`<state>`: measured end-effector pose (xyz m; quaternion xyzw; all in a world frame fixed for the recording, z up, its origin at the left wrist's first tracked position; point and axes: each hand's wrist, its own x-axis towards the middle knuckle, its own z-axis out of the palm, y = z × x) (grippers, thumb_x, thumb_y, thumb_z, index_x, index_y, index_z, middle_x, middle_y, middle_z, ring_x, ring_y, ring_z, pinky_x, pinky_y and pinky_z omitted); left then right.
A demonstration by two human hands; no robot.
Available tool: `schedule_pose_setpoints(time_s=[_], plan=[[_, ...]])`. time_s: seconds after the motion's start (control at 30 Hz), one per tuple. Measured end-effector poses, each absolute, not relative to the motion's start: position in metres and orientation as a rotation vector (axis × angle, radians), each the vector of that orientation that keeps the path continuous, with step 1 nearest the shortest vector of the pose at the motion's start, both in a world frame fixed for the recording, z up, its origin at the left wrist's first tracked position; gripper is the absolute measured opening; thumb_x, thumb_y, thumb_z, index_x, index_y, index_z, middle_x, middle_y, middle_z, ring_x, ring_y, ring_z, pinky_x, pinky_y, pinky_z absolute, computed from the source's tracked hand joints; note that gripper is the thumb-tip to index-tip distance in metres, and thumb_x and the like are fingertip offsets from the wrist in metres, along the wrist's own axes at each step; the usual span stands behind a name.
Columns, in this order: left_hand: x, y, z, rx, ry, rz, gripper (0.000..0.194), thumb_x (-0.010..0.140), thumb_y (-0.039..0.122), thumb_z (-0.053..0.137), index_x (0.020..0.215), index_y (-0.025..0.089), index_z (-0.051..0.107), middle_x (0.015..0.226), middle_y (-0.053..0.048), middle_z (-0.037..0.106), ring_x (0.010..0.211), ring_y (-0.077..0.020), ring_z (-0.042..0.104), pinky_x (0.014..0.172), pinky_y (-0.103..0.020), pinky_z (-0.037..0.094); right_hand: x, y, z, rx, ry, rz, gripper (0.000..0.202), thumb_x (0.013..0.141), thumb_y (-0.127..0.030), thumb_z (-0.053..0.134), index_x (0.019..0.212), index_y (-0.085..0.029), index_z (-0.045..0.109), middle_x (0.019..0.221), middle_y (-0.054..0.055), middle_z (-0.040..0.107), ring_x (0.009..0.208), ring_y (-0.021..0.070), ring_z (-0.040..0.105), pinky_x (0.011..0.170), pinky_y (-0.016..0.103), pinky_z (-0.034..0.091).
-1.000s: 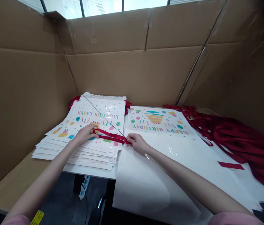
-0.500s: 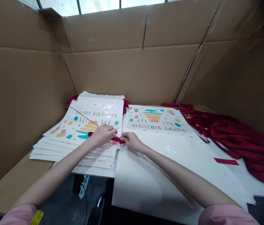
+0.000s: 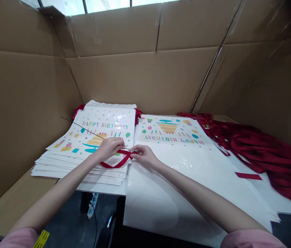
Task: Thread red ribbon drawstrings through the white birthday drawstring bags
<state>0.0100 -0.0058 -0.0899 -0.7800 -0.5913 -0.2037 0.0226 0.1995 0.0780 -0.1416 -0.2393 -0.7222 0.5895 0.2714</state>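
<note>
My left hand is closed around a thin dark rod. Its long end slants up to the left over the printed sheets, and a silvery tip points at my other hand. Fingers pinched, my right hand grips a red ribbon beside that tip. The ribbon loops leftward over the corner of a stack of white "Happy Birthday" sheets. Exactly how ribbon and tip meet is hidden by my fingers. Under my right wrist lies another white sheet, its birthday print upside down.
A large heap of red ribbons lies on the right, with a short red strip in front of it. Cardboard walls enclose the back and sides. Below the table edge are a power strip and a cable.
The ribbon has opened into a loop below my left hand. My left hand and the rod have shifted slightly left, and the silvery tip now shows between my hands.
</note>
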Motion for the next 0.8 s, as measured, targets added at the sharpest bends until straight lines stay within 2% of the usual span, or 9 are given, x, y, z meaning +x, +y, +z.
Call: schedule_pose_setpoints(time_s=[0.2,0.37,0.53,0.7,0.8], plan=[[0.009,-0.008,-0.088,-2.447,-1.902,-0.635,0.015,0.09,0.019,0.046,0.084,0.019,0.06,0.085,0.0,0.064,0.075,-0.013,0.056,0.066,-0.021,0.036,0.197,0.073,-0.141,-0.697,-1.771,1.704,0.027,0.061,-0.028,0.071,0.082,-0.016,0.06,0.062,0.001,0.063,0.055,0.0135,0.055,0.051,0.023,0.04],[0.018,-0.004,-0.083,-2.567,-1.961,-0.656,0.018,0.091,0.026,0.046,0.095,0.021,0.062,0.087,0.0,0.063,0.074,-0.0134,0.055,0.065,-0.022,0.036,0.195,0.07,-0.14,-0.678,-1.723,1.727,0.034,0.058,-0.024,0.073,0.086,-0.018,0.054,0.054,-0.005,0.057,0.048,0.01,0.048,0.047,0.021,0.036],[0.033,0.008,-0.081,-2.681,-2.046,-0.552,0.028,0.09,0.039,0.048,0.083,0.02,0.066,0.082,0.0,0.065,0.075,-0.0148,0.055,0.064,-0.023,0.034,0.192,0.068,-0.142,-0.704,-1.732,1.675,0.04,0.057,-0.022,0.072,0.088,-0.02,0.047,0.055,-0.006,0.06,0.049,0.0101,0.048,0.048,0.02,0.035],[0.033,0.022,-0.087,-2.803,-2.04,-0.541,0.023,0.086,0.036,0.054,0.077,0.02,0.067,0.075,0.003,0.066,0.072,-0.0131,0.056,0.065,-0.022,0.034,0.197,0.07,-0.149,-0.722,-1.79,1.628,0.042,0.06,-0.02,0.071,0.093,-0.022,0.045,0.055,-0.008,0.059,0.048,0.0104,0.049,0.048,0.02,0.037],[0.028,0.03,-0.092,-2.832,-2.011,-0.535,0.022,0.085,0.035,0.054,0.076,0.02,0.066,0.074,0.002,0.065,0.073,-0.0136,0.056,0.066,-0.022,0.033,0.206,0.074,-0.149,-0.704,-1.901,1.542,0.039,0.063,-0.022,0.071,0.095,-0.022,0.048,0.061,-0.006,0.062,0.053,0.0118,0.053,0.052,0.022,0.041]])
